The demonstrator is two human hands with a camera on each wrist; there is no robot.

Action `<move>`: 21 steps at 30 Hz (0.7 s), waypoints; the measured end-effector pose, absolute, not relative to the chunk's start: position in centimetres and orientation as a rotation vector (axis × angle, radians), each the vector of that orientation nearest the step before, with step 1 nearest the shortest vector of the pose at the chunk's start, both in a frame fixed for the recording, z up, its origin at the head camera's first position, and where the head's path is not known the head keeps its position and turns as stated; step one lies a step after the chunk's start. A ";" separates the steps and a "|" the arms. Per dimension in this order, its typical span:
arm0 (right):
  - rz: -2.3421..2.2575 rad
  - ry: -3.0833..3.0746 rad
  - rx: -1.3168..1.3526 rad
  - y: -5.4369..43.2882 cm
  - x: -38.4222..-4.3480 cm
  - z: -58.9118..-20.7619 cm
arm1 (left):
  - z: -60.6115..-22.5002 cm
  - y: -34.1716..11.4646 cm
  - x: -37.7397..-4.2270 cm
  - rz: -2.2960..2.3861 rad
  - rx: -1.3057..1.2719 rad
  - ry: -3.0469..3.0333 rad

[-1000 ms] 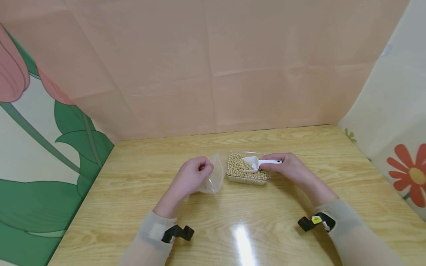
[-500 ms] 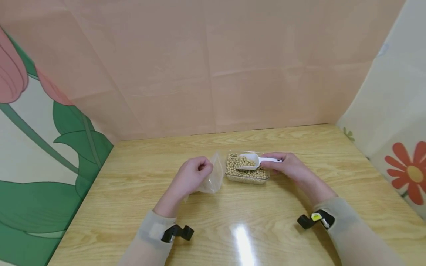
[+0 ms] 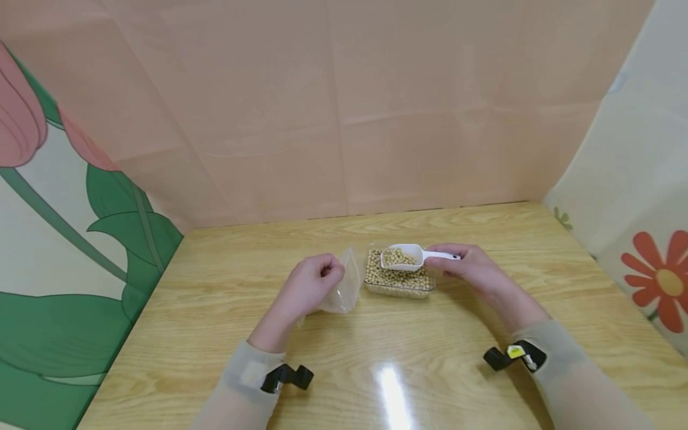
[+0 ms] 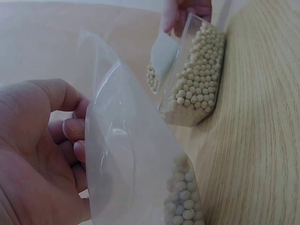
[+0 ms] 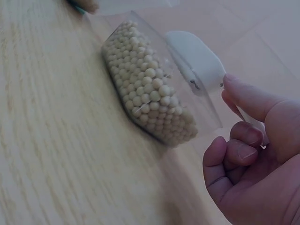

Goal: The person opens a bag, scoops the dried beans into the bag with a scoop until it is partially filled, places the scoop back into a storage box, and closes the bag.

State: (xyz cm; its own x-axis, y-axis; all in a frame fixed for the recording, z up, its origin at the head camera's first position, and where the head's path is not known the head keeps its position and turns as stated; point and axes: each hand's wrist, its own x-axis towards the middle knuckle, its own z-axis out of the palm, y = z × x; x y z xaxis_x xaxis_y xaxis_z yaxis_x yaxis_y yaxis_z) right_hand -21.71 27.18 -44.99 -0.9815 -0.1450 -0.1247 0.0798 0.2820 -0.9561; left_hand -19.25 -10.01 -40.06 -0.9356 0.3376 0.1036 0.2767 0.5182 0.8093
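My right hand pinches the handle of a white scoop, which is heaped with round beige soybeans. The scoop hangs over a clear plastic box filled with more of these beans. Left of the box, my left hand grips the upper edge of a translucent plastic bag, holding it upright with its mouth parted. Beans lie in the bottom of the bag in the left wrist view. From the right wrist, the scoop's smooth underside shows above the box rim.
Everything stands on a wood-grain table. A pink cloth backdrop rises along its far edge. Flower-printed panels border the right side and the left. A black wrist camera is strapped on each sleeve.
The scoop has gone from digging in the beans to being lifted above them, levelled and loaded. My left hand and the bag have stayed in place.
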 end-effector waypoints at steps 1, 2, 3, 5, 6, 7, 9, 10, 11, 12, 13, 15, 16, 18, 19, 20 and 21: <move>-1.780 2.363 -0.065 27.2 -21.7 -44.9 | -40.1 -10.0 -19.2 1.410 0.543 2.676; -1.785 2.364 -0.070 27.3 -21.6 -44.8 | -40.1 -10.0 -19.2 1.411 0.542 2.673; -1.789 2.362 -0.072 27.3 -21.6 -44.7 | -40.2 -10.0 -19.2 1.413 0.537 2.670; -1.798 2.361 -0.077 27.4 -21.5 -44.4 | -40.2 -10.0 -19.1 1.416 0.527 2.664; -1.805 2.358 -0.082 27.4 -21.5 -44.2 | -40.2 -10.0 -19.1 1.417 0.522 2.662; -1.810 2.356 -0.087 27.4 -21.4 -44.0 | -40.2 -10.0 -19.1 1.421 0.518 2.657; -1.820 2.354 -0.101 27.3 -21.3 -43.6 | -40.3 -10.0 -19.0 1.426 0.510 2.654; -1.825 2.353 -0.108 27.2 -21.2 -43.4 | -40.3 -10.0 -19.0 1.427 0.509 2.653; -1.827 2.354 -0.115 27.2 -21.1 -43.2 | -40.3 -10.0 -19.0 1.429 0.509 2.652; -1.827 2.355 -0.123 27.1 -21.0 -42.9 | -40.3 -10.0 -19.0 1.430 0.508 2.651; -1.825 2.359 -0.131 27.0 -21.0 -42.7 | -40.3 -10.0 -19.0 1.432 0.507 2.649; -1.826 2.363 -0.149 26.7 -20.8 -42.3 | -40.2 -9.9 -19.0 1.436 0.507 2.645; -1.826 2.366 -0.150 26.6 -20.7 -42.0 | -40.2 -9.9 -19.0 1.440 0.508 2.640; -1.822 2.366 -0.166 26.2 -20.4 -41.6 | -40.2 -9.9 -19.0 1.445 0.513 2.634; -1.822 2.367 -0.172 26.0 -20.3 -41.4 | -40.2 -9.9 -19.0 1.444 0.515 2.634; -1.821 2.367 -0.177 25.9 -20.2 -41.2 | -40.2 -9.9 -19.0 1.443 0.518 2.635; -1.820 2.366 -0.182 25.7 -20.1 -41.0 | -40.2 -9.9 -19.1 1.440 0.520 2.637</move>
State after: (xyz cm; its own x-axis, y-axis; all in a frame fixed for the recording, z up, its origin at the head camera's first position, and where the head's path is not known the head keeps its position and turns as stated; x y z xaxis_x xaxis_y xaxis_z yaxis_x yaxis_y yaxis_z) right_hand -20.08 25.68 -40.99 -0.9812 -0.1876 -0.0454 -0.0042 0.2561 -0.9666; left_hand -19.06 -9.87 -40.21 -0.9378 0.3374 0.0811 0.2507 0.4970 0.8308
